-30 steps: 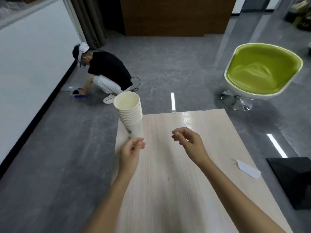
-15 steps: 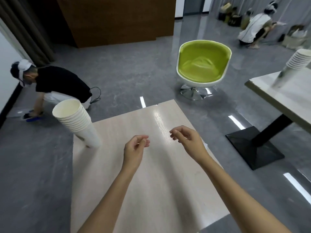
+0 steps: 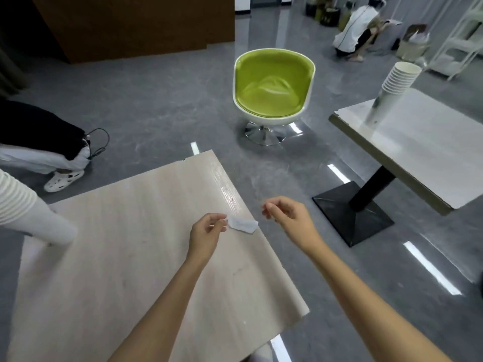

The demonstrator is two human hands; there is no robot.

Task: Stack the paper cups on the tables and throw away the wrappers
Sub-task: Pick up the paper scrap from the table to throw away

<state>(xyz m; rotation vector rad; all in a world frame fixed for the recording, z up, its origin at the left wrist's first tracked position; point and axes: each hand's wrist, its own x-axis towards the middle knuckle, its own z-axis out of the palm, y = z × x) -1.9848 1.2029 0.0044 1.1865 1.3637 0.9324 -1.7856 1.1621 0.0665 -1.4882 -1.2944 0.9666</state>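
Observation:
A small white wrapper [image 3: 243, 224] lies flat on the pale wooden table [image 3: 125, 270], close to its right edge. My left hand [image 3: 207, 231] hovers over the table with curled fingers; thumb and forefinger meet at the wrapper's left end, and I cannot tell whether they grip it. My right hand [image 3: 286, 216] hangs just past the table's right edge, loosely curled and holding nothing. A tall stack of white paper cups [image 3: 39, 218] stands at the table's left side, partly cut off by the frame. Another cup stack [image 3: 392, 87] stands on the white table [image 3: 431, 147] to the right.
A green and white swivel chair [image 3: 271, 84] stands on the grey floor beyond both tables. The white table's black base [image 3: 352, 212] is near my right hand. One person [image 3: 39, 145] crouches at the left, another [image 3: 355, 35] at the far right.
The view has swung right, so the near cup stack slid to the left edge. The wrapper has come into view at my left fingertips. Both hands keep the same curled pose.

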